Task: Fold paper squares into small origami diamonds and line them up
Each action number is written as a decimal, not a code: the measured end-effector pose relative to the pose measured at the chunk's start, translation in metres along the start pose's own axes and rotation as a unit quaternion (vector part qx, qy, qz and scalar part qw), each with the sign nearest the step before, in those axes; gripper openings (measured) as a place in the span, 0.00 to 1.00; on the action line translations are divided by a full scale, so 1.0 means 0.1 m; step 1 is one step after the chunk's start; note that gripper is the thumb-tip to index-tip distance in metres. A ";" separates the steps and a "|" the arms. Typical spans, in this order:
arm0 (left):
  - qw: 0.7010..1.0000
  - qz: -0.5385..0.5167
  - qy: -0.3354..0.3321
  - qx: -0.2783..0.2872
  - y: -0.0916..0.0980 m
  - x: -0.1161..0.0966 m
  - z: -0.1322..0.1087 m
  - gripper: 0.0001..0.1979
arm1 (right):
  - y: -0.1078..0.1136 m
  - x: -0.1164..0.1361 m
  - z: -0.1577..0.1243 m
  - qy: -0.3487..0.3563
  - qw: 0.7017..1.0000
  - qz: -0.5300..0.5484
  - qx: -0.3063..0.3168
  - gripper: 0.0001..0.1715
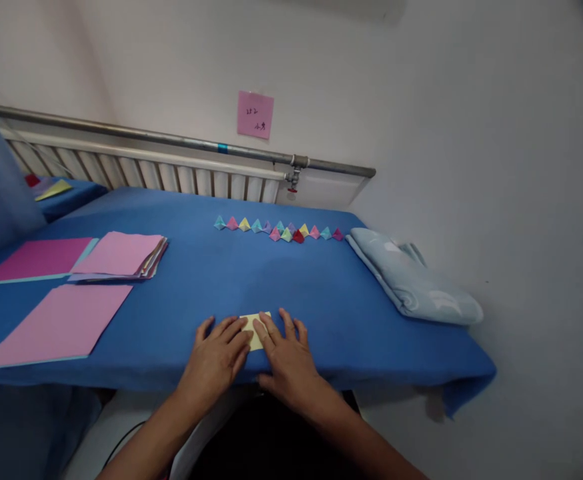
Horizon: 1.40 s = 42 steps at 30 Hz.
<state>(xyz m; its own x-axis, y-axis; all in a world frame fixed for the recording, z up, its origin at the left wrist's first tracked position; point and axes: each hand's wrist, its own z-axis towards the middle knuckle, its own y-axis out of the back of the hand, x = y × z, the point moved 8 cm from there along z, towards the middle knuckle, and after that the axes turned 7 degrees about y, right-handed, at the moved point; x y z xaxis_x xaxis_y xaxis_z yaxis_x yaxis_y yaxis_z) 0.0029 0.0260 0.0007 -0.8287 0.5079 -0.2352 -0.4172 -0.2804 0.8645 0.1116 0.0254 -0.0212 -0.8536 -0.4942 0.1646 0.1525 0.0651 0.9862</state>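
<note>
at far left, hanging blue fabric (1, 160), with a side table (79, 198) just past it, bearing red, lilac and yellow paper (55, 188). next, on the blue cloth (186, 280), a magenta sheet (41, 260) over light blue. nearer the front edge, a pink sheet (61, 323), with light blue showing along its lower edge. just right of the magenta, a pink-topped stack (119, 253), edges uneven, on lilac paper. behind, along the wall, a white radiator (186, 179) under a grey pipe (146, 135).

at the front middle, the left hand (219, 353), palm down, fingers loosely spread and nearly straight, tips on the left part of a small yellow paper (255, 341); nothing gripped. cannot tell about thumb contact. yellow paper flat on the cloth, between both hands, partly covered. up on the wall, a pink note (255, 115) with handwriting. below it, toward the back, folded pieces (286, 235) in many colours, in a staggered line. in front of these, the right hand (289, 357), palm down, fingers fanned wide, index on the paper, nothing gripped. farther back, a red-handled valve (293, 181). at far right, a folded pale blue blanket (411, 277) beside the grey wall (531, 167).
</note>
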 end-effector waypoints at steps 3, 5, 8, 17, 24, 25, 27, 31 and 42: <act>1.000 -0.002 0.013 0.007 0.00 0.01 0.00 0.12 | -0.01 -0.04 -0.02 -0.006 1.000 -0.004 -0.004 0.54; 1.000 -0.002 0.016 0.016 0.00 0.00 0.02 0.12 | 0.00 -0.05 -0.01 -0.016 1.000 -0.009 -0.004 0.55; 1.000 0.006 0.013 0.018 0.01 0.00 0.02 0.12 | 0.02 -0.05 0.01 -0.027 1.000 -0.015 -0.002 0.56; 0.996 0.081 -0.041 0.009 0.00 -0.02 -0.32 0.25 | 0.01 -0.06 0.01 -0.029 0.999 -0.028 0.000 0.58; 0.999 0.015 -0.023 -0.020 0.05 -0.07 -0.28 0.20 | 0.05 -0.05 0.01 -0.022 1.000 -0.019 -0.006 0.57; 1.000 0.002 -0.021 -0.023 0.06 -0.07 -0.25 0.19 | 0.07 -0.04 0.00 -0.016 1.000 -0.013 -0.010 0.55; 0.999 -0.019 -0.022 -0.029 0.07 -0.08 -0.22 0.19 | 0.09 -0.01 -0.03 -0.001 1.000 -0.004 -0.021 0.51; 0.997 -0.053 -0.044 -0.044 0.08 -0.09 -0.30 0.14 | 0.10 0.05 -0.16 0.035 0.998 0.012 -0.041 0.38; 0.880 -0.409 0.216 0.107 0.35 0.04 -0.16 0.11 | 0.53 -0.05 -0.23 -0.005 0.867 0.461 -0.188 0.08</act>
<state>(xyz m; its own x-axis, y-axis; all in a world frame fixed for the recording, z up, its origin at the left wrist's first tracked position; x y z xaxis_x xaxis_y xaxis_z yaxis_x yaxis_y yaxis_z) -0.0213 0.0053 0.0232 -0.3671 0.0985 -0.9250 -0.8989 0.2181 0.3800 0.1353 0.0114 0.0294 -0.2868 -0.3750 0.8815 0.9222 0.1410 0.3600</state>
